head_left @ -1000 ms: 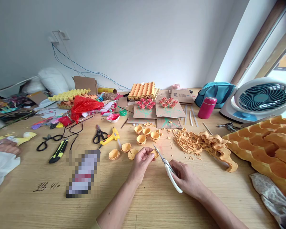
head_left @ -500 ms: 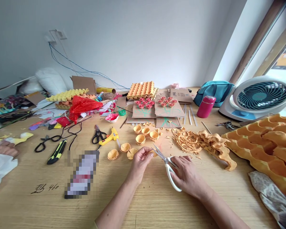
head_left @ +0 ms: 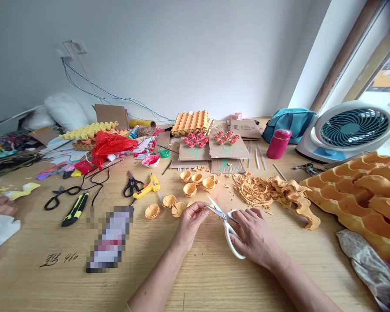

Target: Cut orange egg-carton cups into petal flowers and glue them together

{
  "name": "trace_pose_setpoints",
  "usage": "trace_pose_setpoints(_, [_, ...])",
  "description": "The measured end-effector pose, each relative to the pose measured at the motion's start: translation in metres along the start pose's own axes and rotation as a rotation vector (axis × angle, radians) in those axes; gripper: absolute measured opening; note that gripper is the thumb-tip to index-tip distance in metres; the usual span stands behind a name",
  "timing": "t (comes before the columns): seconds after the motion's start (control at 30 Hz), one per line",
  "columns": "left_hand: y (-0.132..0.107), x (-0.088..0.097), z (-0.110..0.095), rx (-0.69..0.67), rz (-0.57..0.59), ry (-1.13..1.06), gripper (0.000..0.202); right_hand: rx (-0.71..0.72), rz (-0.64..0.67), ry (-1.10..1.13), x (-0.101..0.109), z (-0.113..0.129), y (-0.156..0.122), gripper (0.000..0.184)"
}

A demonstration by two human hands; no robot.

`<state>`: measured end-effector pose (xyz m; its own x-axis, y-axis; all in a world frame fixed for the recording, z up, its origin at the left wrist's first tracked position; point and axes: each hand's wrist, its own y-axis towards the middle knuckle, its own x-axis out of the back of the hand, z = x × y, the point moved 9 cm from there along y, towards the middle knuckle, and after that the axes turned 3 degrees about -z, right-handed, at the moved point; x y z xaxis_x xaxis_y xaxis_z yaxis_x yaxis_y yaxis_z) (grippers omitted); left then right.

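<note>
My left hand pinches a small orange egg-carton cup, mostly hidden behind the fingers. White-handled scissors are in my right hand, thumb and fingers through the loops. Their blades stand apart, with the tips at the left fingertips, by the piece. Just left of my left hand lies a cut cup with petal-like edges. Beside it are nested orange cups and another cup. Several more cups sit farther back.
Orange scraps lie beyond my right hand, near a large egg tray. A yellow glue gun, black scissors and a utility knife lie left. Red flowers on cardboard stand behind. Another person's hand is far left.
The scissor blades have spread wider at the piece in my left hand. Both hands stay nearly in place, and the whole view has shifted slightly.
</note>
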<state>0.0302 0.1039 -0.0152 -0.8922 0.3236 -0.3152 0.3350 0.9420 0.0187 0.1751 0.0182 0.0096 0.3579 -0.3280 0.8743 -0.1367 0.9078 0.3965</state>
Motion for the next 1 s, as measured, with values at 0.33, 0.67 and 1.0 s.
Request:
trace_pose_setpoints(0.33, [-0.001,-0.003,0.003,0.008,0.036,0.036,0.022,0.014,-0.011,-0.004,0.004,0.003,0.0,0.014])
trace_pose_setpoints(0.67, [-0.006,-0.012,0.012,0.14,0.085,-0.092,0.03,0.033,-0.025,0.017,0.009,0.009,0.0,0.021])
trace_pose_setpoints(1.0, [-0.007,-0.015,0.013,0.139,0.127,-0.12,0.026,0.086,-0.05,0.048,0.012,0.013,-0.002,0.019])
